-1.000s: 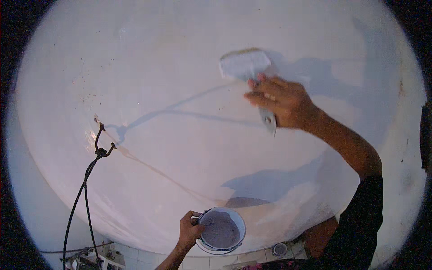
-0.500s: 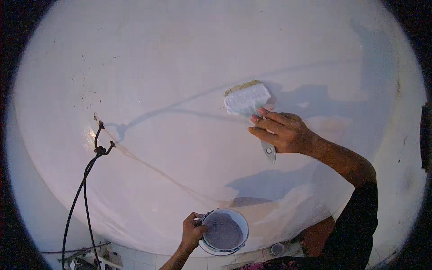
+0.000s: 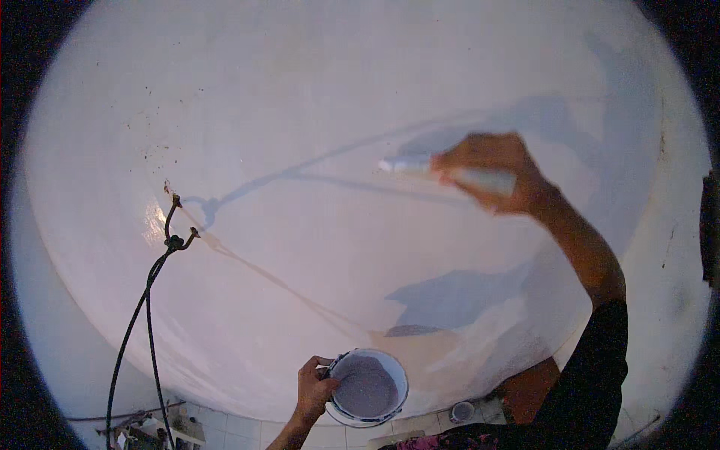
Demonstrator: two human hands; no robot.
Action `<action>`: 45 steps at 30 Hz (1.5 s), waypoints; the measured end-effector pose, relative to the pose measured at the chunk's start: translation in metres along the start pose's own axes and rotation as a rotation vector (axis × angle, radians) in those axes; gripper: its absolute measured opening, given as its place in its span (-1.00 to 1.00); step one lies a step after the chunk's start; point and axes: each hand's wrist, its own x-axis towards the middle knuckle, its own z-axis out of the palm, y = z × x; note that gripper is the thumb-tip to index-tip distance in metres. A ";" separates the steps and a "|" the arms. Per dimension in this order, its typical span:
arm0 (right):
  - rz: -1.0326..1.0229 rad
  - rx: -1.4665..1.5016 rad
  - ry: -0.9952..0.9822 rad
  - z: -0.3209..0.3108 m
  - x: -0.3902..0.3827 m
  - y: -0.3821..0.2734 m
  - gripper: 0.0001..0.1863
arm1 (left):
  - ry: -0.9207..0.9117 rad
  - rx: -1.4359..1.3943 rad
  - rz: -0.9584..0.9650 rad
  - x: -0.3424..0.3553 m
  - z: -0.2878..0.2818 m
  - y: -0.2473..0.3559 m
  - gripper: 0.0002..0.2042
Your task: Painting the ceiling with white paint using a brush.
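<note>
My right hand (image 3: 491, 172) is wrapped round the handle of a wide paintbrush (image 3: 409, 165), raised in front of the pale wall (image 3: 315, 82). The brush is turned edge-on and smeared by motion, so I cannot tell whether its bristles touch the wall. Low in the view, my left hand (image 3: 315, 386) grips the rim of a small white bucket (image 3: 402, 367), thumb over the edge. Greyish paint (image 3: 364, 386) lies inside the bucket.
Left of the bucket, a dark cord (image 3: 135, 322) hangs knotted on a metal hook (image 3: 172, 217) fixed in the wall. Below, a small container (image 3: 462, 412) stands on the tiled floor (image 3: 330, 435). Assorted items (image 3: 150, 433) sit at the lower left.
My right hand has moved up and to the right, and the brush has turned from showing its broad face to nearly edge-on. The bucket has shifted slightly left.
</note>
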 end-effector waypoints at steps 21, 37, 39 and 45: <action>0.581 0.303 0.221 -0.119 0.088 0.080 -0.76 | -0.058 0.083 -0.042 0.007 -0.009 -0.004 -0.58; -0.347 -0.405 0.488 -0.178 0.119 0.112 -0.88 | -0.088 0.141 -0.042 0.013 -0.011 -0.004 -0.60; -0.153 -0.585 0.461 -0.144 0.098 0.098 -0.86 | -0.095 0.113 -0.047 0.014 -0.016 -0.007 -0.59; -0.132 -0.724 0.367 -0.058 -0.006 0.062 -0.82 | -0.099 0.140 -0.100 0.019 -0.013 -0.017 -0.60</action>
